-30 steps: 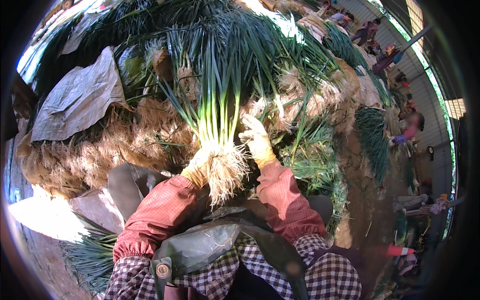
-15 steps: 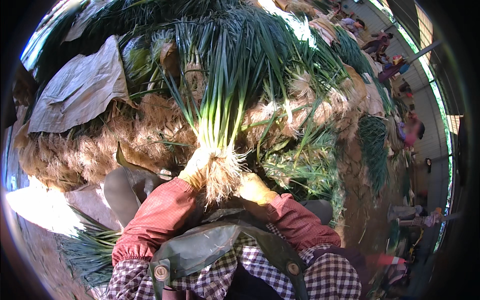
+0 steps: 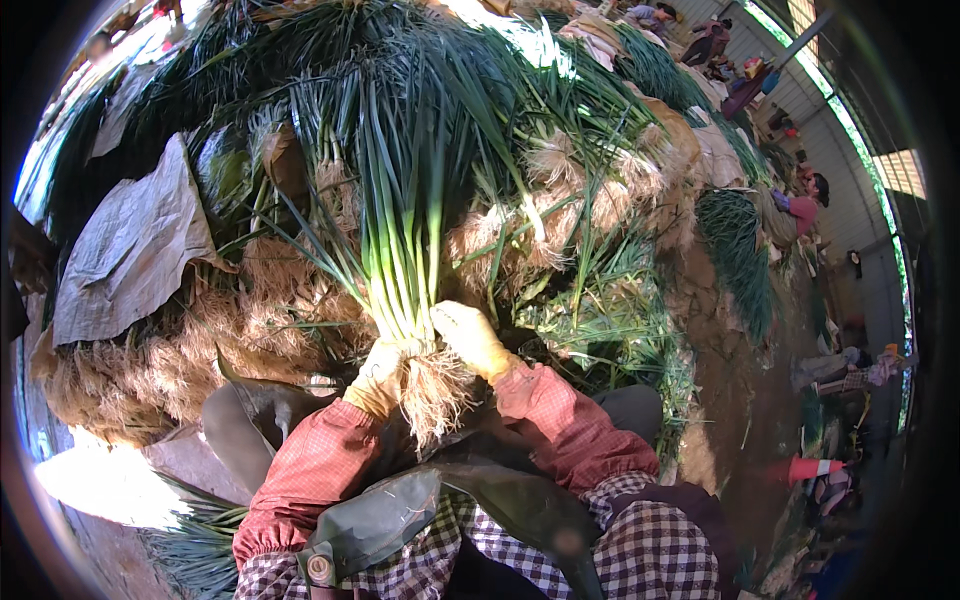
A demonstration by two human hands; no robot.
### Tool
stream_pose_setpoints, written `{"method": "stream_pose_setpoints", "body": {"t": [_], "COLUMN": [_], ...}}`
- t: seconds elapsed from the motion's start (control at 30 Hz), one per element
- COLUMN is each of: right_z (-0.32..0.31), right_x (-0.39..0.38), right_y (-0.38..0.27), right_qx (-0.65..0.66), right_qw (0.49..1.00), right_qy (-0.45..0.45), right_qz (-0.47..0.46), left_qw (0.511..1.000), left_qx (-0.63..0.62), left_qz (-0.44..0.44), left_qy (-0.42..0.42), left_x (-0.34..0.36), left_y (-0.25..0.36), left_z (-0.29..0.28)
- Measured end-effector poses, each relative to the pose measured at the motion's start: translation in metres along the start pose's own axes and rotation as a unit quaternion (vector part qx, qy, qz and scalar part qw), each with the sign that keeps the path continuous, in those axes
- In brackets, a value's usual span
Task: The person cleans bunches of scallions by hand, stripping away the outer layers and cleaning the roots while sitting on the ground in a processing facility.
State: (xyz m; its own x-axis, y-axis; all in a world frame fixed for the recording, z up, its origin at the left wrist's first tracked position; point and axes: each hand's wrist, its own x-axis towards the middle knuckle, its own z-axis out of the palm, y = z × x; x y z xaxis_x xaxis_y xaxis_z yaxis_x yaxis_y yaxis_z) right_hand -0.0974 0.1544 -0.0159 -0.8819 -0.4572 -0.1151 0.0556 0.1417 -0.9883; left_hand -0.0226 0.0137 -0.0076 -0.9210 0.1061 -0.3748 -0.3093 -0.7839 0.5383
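At centre, the yellow-gloved left hand point(image 3: 376, 378) grips a leafy green-and-white scallion bunch point(image 3: 402, 265). The similarly gloved right hand point(image 3: 470, 338) touches its stems; whether grasping, I cannot tell.

Premises: by appearance, a farm produce shed. Evidence: a large heap of rooted spring onions point(image 3: 300, 85), partly covered by a pale sheet point(image 3: 130, 260); an earthen floor point(image 3: 715, 400) littered with loose leaves point(image 3: 620, 330); a ribbed wall point(image 3: 840, 150) beyond the floor's right edge; other workers point(image 3: 803, 208) along that edge; an orange cone point(image 3: 803, 469) towards its lower right corner.
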Motion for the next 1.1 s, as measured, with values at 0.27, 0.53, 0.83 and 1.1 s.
{"method": "stream_pose_setpoints", "body": {"t": [0.27, 0.53, 0.83, 1.1], "right_z": [-0.147, -0.002, -0.015, -0.048], "right_x": [0.081, 0.011, 0.040, -0.022], "right_y": [-0.015, 0.007, 0.062, 0.132], "right_qx": [-0.448, -0.031, 0.566, 0.041], "right_qw": [0.831, 0.993, 0.814, 0.990], "right_qy": [0.319, 0.036, -0.072, -0.121], "right_qz": [0.087, 0.104, 0.108, 0.064], "left_qw": [0.995, 0.998, 0.995, 0.992], "left_qx": [-0.027, -0.045, -0.094, -0.066], "left_qz": [-0.055, -0.031, -0.010, 0.063], "left_qy": [-0.081, 0.010, -0.014, -0.086], "left_x": [0.017, 0.022, 0.021, 0.028], "left_y": [-0.018, 0.001, 0.001, -0.013], "left_z": [-0.012, -0.019, -0.005, -0.013]}}
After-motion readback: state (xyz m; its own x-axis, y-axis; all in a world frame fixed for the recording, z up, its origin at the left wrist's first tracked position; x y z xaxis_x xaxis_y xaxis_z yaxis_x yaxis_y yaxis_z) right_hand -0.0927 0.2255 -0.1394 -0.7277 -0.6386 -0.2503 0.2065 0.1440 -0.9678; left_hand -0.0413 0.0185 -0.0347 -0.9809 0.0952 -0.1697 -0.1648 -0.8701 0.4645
